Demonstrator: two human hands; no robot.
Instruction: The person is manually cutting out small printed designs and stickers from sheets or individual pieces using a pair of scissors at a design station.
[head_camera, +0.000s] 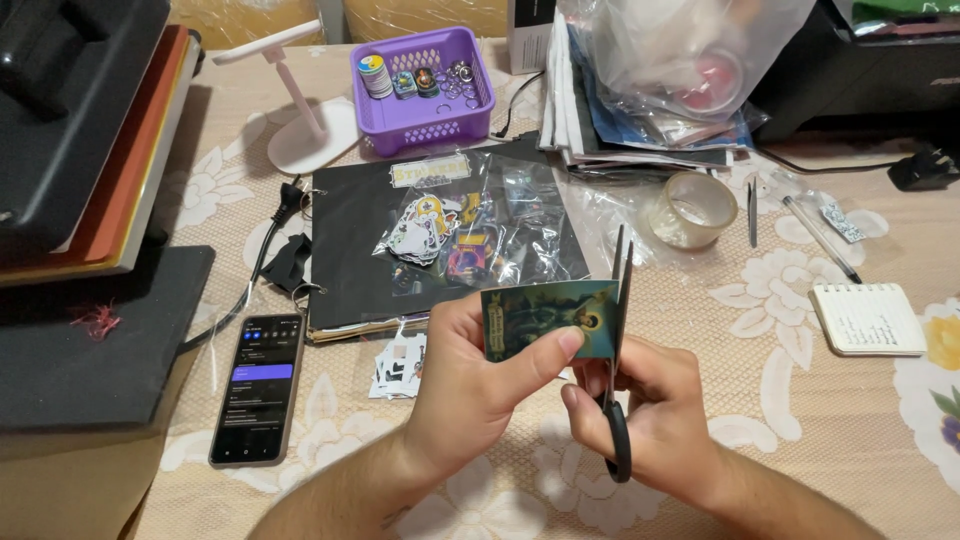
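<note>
Black scissors (620, 350), gripped by right hand (650, 415), sit at the card's (548, 318) edge, pinched by left hand (470, 385); thumb could easily get nicked.

Phone (256, 387) left of hands, notepad (868, 319) right.
</note>
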